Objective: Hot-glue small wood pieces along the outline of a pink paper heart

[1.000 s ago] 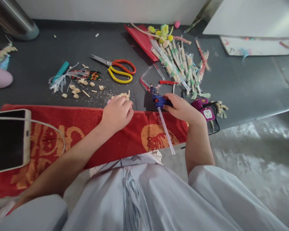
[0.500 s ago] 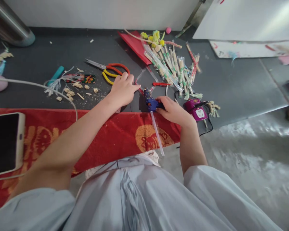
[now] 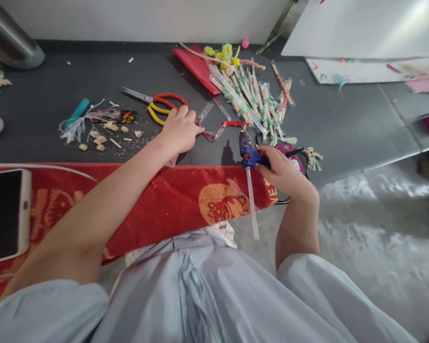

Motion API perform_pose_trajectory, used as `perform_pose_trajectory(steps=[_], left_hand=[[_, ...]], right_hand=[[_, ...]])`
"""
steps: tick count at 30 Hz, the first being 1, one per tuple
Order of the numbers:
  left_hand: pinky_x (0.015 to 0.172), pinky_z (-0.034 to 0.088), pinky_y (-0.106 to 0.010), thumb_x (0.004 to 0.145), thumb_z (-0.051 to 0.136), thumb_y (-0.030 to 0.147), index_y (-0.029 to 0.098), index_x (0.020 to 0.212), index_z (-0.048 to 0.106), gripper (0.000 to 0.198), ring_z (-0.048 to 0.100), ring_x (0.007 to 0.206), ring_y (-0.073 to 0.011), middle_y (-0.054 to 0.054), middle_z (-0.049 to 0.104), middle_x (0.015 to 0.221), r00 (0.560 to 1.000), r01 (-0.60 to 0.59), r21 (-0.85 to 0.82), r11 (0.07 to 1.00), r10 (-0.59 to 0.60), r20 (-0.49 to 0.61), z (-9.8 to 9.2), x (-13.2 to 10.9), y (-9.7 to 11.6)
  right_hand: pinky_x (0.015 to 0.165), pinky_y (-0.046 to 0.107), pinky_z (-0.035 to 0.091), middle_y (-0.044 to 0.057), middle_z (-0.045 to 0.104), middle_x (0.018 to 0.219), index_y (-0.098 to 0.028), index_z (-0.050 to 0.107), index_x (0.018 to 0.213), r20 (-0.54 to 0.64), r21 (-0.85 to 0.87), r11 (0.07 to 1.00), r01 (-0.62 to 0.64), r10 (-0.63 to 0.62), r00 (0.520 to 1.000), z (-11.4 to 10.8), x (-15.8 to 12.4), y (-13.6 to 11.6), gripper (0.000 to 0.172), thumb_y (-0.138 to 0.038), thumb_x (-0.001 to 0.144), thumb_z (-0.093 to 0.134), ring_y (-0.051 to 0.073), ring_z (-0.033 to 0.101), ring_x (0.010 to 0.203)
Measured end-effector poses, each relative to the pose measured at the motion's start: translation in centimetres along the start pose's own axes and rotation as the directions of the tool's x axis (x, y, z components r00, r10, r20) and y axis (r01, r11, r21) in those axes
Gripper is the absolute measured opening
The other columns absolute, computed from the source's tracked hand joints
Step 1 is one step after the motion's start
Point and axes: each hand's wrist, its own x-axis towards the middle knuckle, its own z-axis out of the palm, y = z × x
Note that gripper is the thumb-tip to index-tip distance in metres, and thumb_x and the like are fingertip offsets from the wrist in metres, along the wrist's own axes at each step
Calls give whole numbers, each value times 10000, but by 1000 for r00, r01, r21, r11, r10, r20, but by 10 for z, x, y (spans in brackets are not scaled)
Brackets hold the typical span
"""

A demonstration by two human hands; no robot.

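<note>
A blue hot glue gun is gripped by its handle in my right hand. From its rear a long clear glue stick hangs down over the red cloth. My left hand lies low on the dark tabletop, fingers curled, its fingertips at the left corner of an angular outline of clear and red strips. Its thumb side is partly hidden. Just beyond that hand are scissors with one orange and one yellow handle, blades pointing left.
Wrapped sticks are heaped behind the outline, beside a red envelope-like sheet. Wood scraps and white threads lie left. A phone-like device rests on the red cloth. A purple box with a black cord sits right.
My right hand has moved the glue gun to the right, away from the strip outline, uncovering more of it. My left hand stays at the outline's corner.
</note>
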Motion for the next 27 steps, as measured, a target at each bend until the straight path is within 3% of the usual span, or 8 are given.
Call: perform_pose_trajectory(steps=[8, 16, 21, 24, 27], left_hand=[[1066, 364, -542, 893, 529, 142, 247, 1133, 796, 374, 471, 1263, -369, -147, 628, 1164, 998, 50, -27, 998, -48, 49, -10, 13, 6], [981, 453, -484, 884, 512, 155, 274, 1247, 749, 450, 536, 1213, -341, -131, 667, 1189, 998, 61, -83, 995, -58, 40, -16, 17, -1], [990, 443, -410, 925, 461, 158, 222, 1342, 679, 475, 578, 1137, -257, -101, 670, 1249, 980, 198, -106, 974, -198, 11, -42, 5, -6], [978, 454, -426, 957, 435, 201, 202, 1317, 683, 438, 584, 1118, -259, -92, 681, 1243, 939, 342, -50, 939, -343, -35, -60, -16, -9], [987, 470, -426, 944, 440, 197, 195, 1317, 678, 443, 617, 1059, -247, -85, 712, 1230, 906, 417, -73, 906, -421, -47, -74, -43, -9]], right_hand=[[876, 510, 548, 131, 694, 1136, -222, 513, 1321, 66, 57, 987, -149, 145, 987, -17, -34, 28, 478, -470, 914, 527, 302, 670, 995], [963, 483, 519, 110, 663, 1215, -259, 488, 1337, 92, 282, 952, -122, 100, 991, -12, -53, 41, 479, -493, 926, 564, 277, 643, 1083], [915, 438, 542, 85, 694, 1152, -261, 538, 1261, 138, 401, 908, -118, 67, 988, -4, -44, 28, 471, -447, 844, 650, 263, 664, 1017], [816, 374, 539, 48, 704, 1063, -244, 582, 1163, 150, 361, 924, -126, 76, 986, 0, -30, 10, 439, -354, 757, 707, 232, 665, 913], [719, 328, 499, 10, 692, 918, -230, 615, 1080, 125, 278, 958, -71, 37, 991, 3, -12, -11, 377, -376, 743, 696, 191, 624, 774]])
